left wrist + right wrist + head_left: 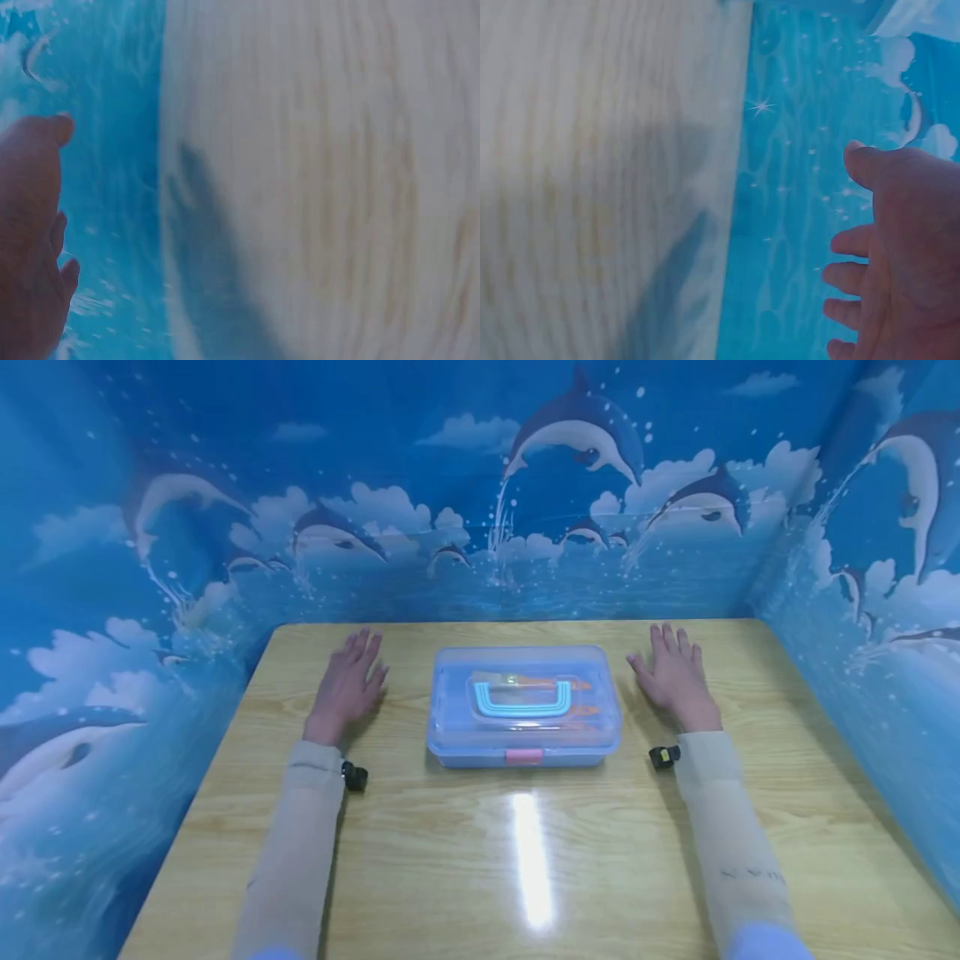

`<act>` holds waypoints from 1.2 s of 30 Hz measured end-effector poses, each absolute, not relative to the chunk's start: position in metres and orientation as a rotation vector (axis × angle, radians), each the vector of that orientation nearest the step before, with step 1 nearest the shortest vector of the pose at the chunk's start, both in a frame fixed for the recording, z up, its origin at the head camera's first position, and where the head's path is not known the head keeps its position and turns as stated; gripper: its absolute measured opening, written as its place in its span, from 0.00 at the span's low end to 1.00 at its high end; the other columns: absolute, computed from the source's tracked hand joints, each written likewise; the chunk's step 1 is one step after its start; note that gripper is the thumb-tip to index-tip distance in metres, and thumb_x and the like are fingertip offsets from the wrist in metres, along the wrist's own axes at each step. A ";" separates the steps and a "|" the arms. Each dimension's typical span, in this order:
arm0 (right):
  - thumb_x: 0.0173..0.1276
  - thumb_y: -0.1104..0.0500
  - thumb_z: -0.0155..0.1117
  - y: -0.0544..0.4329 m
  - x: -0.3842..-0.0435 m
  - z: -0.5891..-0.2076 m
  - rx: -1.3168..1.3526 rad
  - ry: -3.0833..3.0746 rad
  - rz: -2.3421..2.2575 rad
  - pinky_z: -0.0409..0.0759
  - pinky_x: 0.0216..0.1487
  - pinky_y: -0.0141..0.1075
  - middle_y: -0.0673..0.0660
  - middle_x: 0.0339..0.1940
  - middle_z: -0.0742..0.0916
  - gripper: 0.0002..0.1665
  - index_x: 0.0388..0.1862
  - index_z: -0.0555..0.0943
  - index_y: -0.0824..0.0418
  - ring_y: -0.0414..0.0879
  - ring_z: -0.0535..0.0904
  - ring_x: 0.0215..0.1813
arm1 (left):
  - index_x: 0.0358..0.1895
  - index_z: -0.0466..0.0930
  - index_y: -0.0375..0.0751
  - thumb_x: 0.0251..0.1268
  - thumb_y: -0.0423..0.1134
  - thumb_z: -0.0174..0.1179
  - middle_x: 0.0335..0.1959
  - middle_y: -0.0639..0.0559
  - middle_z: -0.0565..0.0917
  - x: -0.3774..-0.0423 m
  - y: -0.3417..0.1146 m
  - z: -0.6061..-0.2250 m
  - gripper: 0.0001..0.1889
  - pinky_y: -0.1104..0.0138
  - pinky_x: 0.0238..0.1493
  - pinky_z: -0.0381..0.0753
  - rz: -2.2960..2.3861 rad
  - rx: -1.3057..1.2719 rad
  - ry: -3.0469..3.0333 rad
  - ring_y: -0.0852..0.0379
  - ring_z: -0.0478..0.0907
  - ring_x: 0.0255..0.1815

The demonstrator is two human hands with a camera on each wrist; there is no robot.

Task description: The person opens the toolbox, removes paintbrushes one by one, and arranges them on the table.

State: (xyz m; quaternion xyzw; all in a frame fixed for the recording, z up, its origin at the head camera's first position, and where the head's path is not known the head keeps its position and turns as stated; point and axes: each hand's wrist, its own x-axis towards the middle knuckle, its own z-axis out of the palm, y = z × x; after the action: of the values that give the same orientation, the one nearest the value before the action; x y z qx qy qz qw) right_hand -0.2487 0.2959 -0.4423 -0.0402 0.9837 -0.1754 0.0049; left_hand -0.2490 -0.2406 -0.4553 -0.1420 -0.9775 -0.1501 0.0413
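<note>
Seemingly ready, my empty, outstretched left hand point(347, 687) and right hand point(678, 681) flank a rectangular blue plastic box point(525, 732). Grasping requires reaching inward.

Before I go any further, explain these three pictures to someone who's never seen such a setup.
There is no machine, only a person's bare left hand and bare right hand, in pale long sleeves. The wide picture comes from a head-worn camera looking forward and down. The other two come from small black cameras on the wrists, each showing its own hand, the table's edge and the blue dolphin-print backdrop. On the light wood-grain table sits a closed blue plastic box with a translucent lid, light-blue handle and pink latch. The hands are either side of it, fingers extended, holding nothing.
</note>
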 end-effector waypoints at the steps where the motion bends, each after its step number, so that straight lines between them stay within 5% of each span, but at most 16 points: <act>1: 0.79 0.29 0.31 0.295 -0.246 -0.439 -0.124 3.085 -0.544 0.29 0.79 0.68 0.72 0.83 0.43 0.53 0.83 0.40 0.69 0.73 0.34 0.82 | 0.83 0.44 0.40 0.84 0.50 0.41 0.84 0.39 0.43 -0.248 -0.240 -0.452 0.34 0.39 0.82 0.44 -0.461 -0.477 -2.976 0.36 0.41 0.84; 17: 0.82 0.41 0.47 0.267 -0.178 -0.401 -0.399 3.217 -0.718 0.50 0.80 0.65 0.74 0.80 0.60 0.42 0.78 0.59 0.73 0.71 0.52 0.80 | 0.78 0.63 0.38 0.76 0.41 0.59 0.79 0.40 0.64 -0.183 -0.199 -0.400 0.32 0.43 0.79 0.59 -0.457 -1.029 -2.623 0.40 0.58 0.80; 26: 0.76 0.52 0.61 0.241 -0.144 -0.393 -1.001 3.287 -0.845 0.64 0.77 0.58 0.69 0.75 0.71 0.35 0.74 0.68 0.69 0.66 0.64 0.75 | 0.77 0.66 0.42 0.81 0.60 0.43 0.78 0.44 0.67 -0.156 -0.173 -0.402 0.33 0.43 0.76 0.66 -0.459 -1.262 -2.469 0.43 0.62 0.79; 31: 0.79 0.46 0.56 0.209 -0.128 -0.394 -1.561 3.022 -1.116 0.62 0.81 0.41 0.68 0.69 0.78 0.33 0.68 0.74 0.71 0.64 0.72 0.70 | 0.74 0.70 0.39 0.78 0.54 0.55 0.76 0.44 0.71 -0.152 -0.164 -0.410 0.30 0.46 0.75 0.70 -0.431 -1.327 -2.391 0.42 0.66 0.76; 36: 0.71 0.56 0.67 0.170 -0.111 -0.402 -1.863 2.661 -1.205 0.73 0.74 0.46 0.63 0.64 0.83 0.28 0.66 0.77 0.67 0.58 0.78 0.66 | 0.71 0.73 0.37 0.69 0.47 0.67 0.72 0.41 0.74 -0.151 -0.160 -0.420 0.31 0.48 0.71 0.74 -0.429 -1.372 -2.298 0.40 0.70 0.73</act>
State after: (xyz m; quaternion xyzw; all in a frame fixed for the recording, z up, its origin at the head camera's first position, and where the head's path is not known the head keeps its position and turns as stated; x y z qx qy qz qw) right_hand -0.1108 0.1703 -0.4020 -0.5307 0.7580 -0.3432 -0.1611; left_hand -0.1510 -0.1604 -0.4203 -0.4945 -0.8282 -0.1547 0.2136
